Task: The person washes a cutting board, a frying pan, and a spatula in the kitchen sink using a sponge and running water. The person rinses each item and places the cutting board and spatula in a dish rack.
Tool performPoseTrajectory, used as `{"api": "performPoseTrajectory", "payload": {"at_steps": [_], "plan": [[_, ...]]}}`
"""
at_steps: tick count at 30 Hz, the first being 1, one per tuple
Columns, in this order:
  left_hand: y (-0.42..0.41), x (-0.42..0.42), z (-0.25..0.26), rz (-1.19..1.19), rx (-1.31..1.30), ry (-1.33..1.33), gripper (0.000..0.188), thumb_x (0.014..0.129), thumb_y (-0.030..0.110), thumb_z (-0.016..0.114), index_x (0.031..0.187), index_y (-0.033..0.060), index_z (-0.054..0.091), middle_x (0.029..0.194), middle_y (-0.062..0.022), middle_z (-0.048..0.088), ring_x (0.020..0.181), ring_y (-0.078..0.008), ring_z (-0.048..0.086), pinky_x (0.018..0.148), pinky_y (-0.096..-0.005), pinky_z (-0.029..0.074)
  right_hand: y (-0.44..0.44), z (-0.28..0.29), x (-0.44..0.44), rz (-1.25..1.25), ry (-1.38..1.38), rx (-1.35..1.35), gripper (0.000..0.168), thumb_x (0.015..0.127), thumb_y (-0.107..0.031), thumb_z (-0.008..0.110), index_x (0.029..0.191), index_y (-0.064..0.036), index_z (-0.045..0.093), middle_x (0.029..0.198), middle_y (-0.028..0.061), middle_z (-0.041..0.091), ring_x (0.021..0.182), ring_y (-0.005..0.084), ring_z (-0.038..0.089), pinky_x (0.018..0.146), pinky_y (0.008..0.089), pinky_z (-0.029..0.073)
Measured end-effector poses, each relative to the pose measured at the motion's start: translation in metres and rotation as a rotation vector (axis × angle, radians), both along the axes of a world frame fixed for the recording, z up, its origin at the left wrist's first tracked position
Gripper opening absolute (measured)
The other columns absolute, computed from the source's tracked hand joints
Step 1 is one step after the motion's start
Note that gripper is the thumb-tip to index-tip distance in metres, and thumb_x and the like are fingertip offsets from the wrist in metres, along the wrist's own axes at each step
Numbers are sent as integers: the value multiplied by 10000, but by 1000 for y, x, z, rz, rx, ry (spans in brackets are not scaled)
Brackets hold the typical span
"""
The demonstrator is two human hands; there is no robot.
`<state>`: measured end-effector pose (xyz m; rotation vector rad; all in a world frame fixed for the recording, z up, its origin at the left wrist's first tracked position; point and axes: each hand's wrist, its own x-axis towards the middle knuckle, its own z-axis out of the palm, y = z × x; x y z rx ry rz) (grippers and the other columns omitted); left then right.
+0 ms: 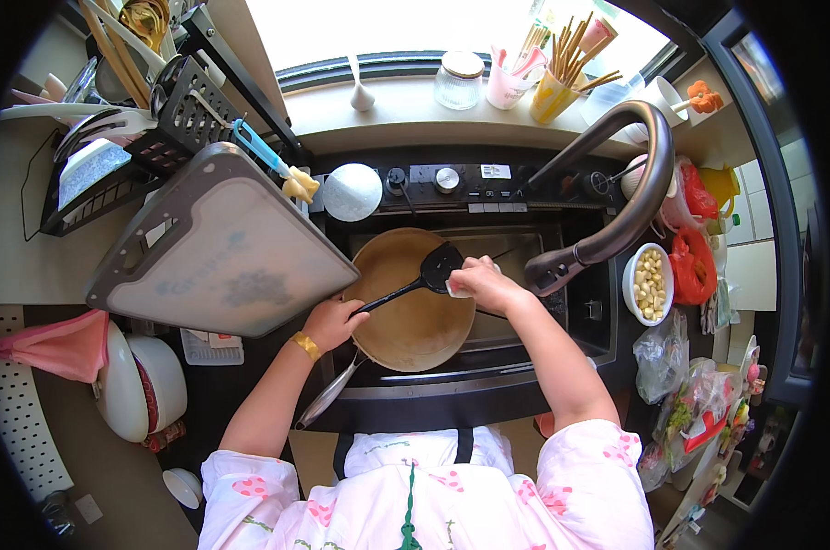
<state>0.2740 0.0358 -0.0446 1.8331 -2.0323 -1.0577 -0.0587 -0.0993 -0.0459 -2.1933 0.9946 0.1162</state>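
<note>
My left hand [334, 322] grips the handle of a black spatula [441, 267], whose flat blade points away to the right. Pinched in my right hand [482, 280] is a small white sponge or cloth [459, 289], close against the edge of the blade. Below both hands a wide pan [415, 330] with a tan inside sits in the black sink [525, 350]. Its metal handle [329, 397] sticks out over the sink's front edge. A dark pull-out faucet [652, 165] arches in from the right, its spout beside my right wrist.
A grey-edged cutting board [222, 261] leans at the left and overlaps the pan's rim. Behind it stands a black utensil rack [181, 110]. Peeled garlic cloves fill a white bowl [628, 292] right of the sink. Jars and cups, including a glass jar [459, 86], line the windowsill.
</note>
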Motion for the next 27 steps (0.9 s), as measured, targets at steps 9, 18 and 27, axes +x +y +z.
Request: {"api": "performPoseTrajectory", "payload": {"at_steps": [9,18,27], "plan": [[0,-2,4,38,32,52,294,905,292,640,1057,45,687,1060,-206,636,945,-371,621,824,-421,496,13,-59,20,-393,-482,-478,134,835,-109,679,968,-109,662,1019,55,676,992,283,596,882,394,450],[3,-6,4,-21,-64,62,266,913,285,614,1032,58,687,896,-200,681,1022,-381,594,881,-457,474,-10,-86,47,-610,-319,-408,255,835,-141,692,1078,-80,644,1108,111,651,1035,323,587,889,415,484],[2,-5,-1,-47,-83,33,258,910,283,624,1018,57,686,897,-198,683,1018,-374,599,876,-453,476,-28,-124,39,-986,-238,221,362,936,-333,615,978,11,720,860,184,715,823,287,694,770,373,515]]}}
